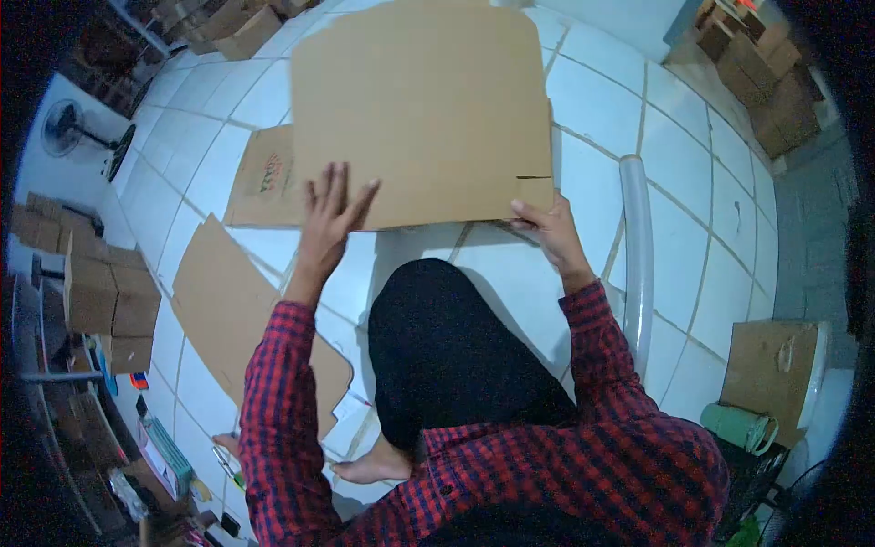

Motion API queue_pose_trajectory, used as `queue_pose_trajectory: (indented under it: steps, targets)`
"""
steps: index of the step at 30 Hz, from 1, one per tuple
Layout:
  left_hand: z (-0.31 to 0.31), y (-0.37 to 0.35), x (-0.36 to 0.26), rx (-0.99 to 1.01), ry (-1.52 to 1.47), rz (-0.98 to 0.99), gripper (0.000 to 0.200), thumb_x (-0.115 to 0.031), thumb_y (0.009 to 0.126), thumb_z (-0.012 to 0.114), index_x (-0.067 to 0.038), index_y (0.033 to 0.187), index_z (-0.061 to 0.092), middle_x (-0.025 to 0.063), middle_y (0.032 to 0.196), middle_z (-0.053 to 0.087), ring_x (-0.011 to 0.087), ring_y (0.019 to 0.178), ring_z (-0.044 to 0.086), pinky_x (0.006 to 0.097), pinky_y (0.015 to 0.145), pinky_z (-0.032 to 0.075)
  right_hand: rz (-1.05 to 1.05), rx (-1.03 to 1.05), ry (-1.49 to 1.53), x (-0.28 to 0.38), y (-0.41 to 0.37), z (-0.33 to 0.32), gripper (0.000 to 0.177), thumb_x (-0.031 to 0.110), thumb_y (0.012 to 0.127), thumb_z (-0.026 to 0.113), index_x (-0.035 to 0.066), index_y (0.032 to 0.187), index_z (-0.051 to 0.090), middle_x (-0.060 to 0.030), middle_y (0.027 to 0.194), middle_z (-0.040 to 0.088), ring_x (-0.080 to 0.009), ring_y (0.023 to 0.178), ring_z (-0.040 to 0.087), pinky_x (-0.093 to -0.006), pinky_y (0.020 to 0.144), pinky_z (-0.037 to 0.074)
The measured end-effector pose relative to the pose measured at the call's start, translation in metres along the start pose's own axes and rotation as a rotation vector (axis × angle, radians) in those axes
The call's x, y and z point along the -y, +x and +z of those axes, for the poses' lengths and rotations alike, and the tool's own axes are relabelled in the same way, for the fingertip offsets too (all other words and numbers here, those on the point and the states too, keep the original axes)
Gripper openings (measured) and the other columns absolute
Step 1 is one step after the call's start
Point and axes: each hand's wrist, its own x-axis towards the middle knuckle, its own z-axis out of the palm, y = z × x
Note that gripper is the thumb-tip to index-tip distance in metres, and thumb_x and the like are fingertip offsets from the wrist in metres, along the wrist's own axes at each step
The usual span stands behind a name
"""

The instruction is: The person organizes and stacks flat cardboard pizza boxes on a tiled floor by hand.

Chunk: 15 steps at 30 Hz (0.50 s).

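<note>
Plaid sleeves [273, 410] reach out: left hand [333, 214] spread flat, apparently pinning cardboard sheet [428, 109] just ahead of it, while right hand [547, 228] pinches its near corner.

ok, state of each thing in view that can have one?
large cardboard sheet: flat, unfolded, held at near edge
left hand: open, flat on the sheet
right hand: gripping the sheet's corner
printed cardboard: flat, partly under the sheet
floor cardboard: flat on tiles
boxes: assembled, stacked
</note>
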Motion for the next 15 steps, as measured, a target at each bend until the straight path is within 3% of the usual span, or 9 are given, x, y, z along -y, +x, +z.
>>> queue_pose_trajectory:
  steps: [4,6,7,8,10,11,13,14,15]
  targets:
    - [0.071,0.061,-0.027,0.076,-0.065,0.062,0.059,-0.012,0.084,0.048,-0.03,0.139,0.034,0.0174,0.145,0.026,0.0349,0.134,0.026,0.0551,0.107,0.017,-0.141,-0.201,-0.238,-0.057,0.043,-0.07,0.044,0.014,0.074,0.073,-0.003,0.111,0.054,-0.0099,0.098,0.063,-0.0152,0.082,0.06,-0.0278,0.071,0.049]
    - [0.095,0.076,-0.034,0.24,-0.205,0.057,0.064,-0.016,0.08,0.056,-0.031,0.139,0.033,0.0173,0.144,0.028,0.0347,0.133,0.027,0.0536,0.107,0.019,-0.137,-0.287,-0.647,-0.086,0.065,-0.099,0.049,0.015,0.07,0.076,-0.005,0.11,0.055,-0.0125,0.092,0.063,-0.0182,0.08,0.06,-0.0316,0.071,0.05]
    - [0.101,0.078,-0.036,0.31,-0.33,0.024,0.068,-0.016,0.076,0.061,-0.031,0.137,0.035,0.0173,0.144,0.028,0.0338,0.133,0.027,0.0502,0.108,0.02,0.006,-0.231,-0.529,-0.088,0.065,-0.104,0.058,0.017,0.068,0.077,-0.004,0.115,0.052,-0.0152,0.097,0.058,-0.0232,0.095,0.055,-0.0359,0.084,0.045]
    - [0.106,0.084,-0.033,0.315,-0.332,0.025,0.068,-0.016,0.076,0.061,-0.031,0.137,0.035,0.0173,0.144,0.028,0.0338,0.133,0.027,0.0502,0.108,0.02,0.011,-0.233,-0.529,-0.095,0.064,-0.099,0.058,0.017,0.068,0.077,-0.004,0.115,0.052,-0.0152,0.097,0.058,-0.0232,0.095,0.055,-0.0359,0.084,0.045]
    - [0.117,0.09,-0.017,0.412,-0.31,0.095,0.079,-0.027,0.067,0.071,-0.027,0.138,0.037,0.0165,0.145,0.027,0.035,0.134,0.024,0.0479,0.109,0.019,-0.081,-0.572,-0.83,-0.114,0.061,-0.086,0.064,0.012,0.068,0.075,-0.001,0.124,0.047,-0.0209,0.118,0.047,-0.0303,0.116,0.041,-0.0429,0.097,0.034]
    - [0.115,0.094,-0.012,0.423,-0.308,0.085,0.079,-0.027,0.067,0.071,-0.027,0.138,0.037,0.0165,0.145,0.027,0.035,0.134,0.024,0.0479,0.109,0.019,-0.073,-0.56,-0.827,-0.115,0.06,-0.078,0.064,0.012,0.068,0.075,-0.001,0.124,0.047,-0.0209,0.118,0.047,-0.0303,0.116,0.041,-0.0429,0.097,0.034]
    - [0.104,0.101,-0.002,0.487,-0.387,0.132,0.078,-0.02,0.067,0.065,-0.027,0.138,0.036,0.0155,0.146,0.024,0.0357,0.135,0.023,0.0482,0.11,0.019,-0.402,-0.643,-0.994,-0.103,0.06,-0.061,0.072,0.02,0.069,0.072,0.006,0.133,0.04,-0.0205,0.14,0.029,-0.0378,0.13,0.021,-0.0529,0.105,0.02]
    - [0.106,0.1,0.001,0.493,-0.381,0.122,0.078,-0.02,0.067,0.065,-0.027,0.138,0.036,0.0155,0.146,0.024,0.0357,0.135,0.023,0.0482,0.11,0.019,-0.4,-0.632,-0.989,-0.102,0.066,-0.057,0.072,0.02,0.069,0.072,0.006,0.133,0.04,-0.0205,0.14,0.029,-0.0378,0.13,0.021,-0.0529,0.105,0.02]
    - [0.109,0.1,0.003,0.489,-0.419,0.131,0.076,-0.021,0.067,0.061,-0.027,0.138,0.035,0.0152,0.147,0.023,0.0361,0.135,0.021,0.0486,0.11,0.018,-0.43,-0.446,-1.43,-0.101,0.072,-0.054,0.075,0.027,0.069,0.071,0.009,0.135,0.038,-0.0186,0.143,0.024,-0.0398,0.132,0.018,-0.0579,0.104,0.016]
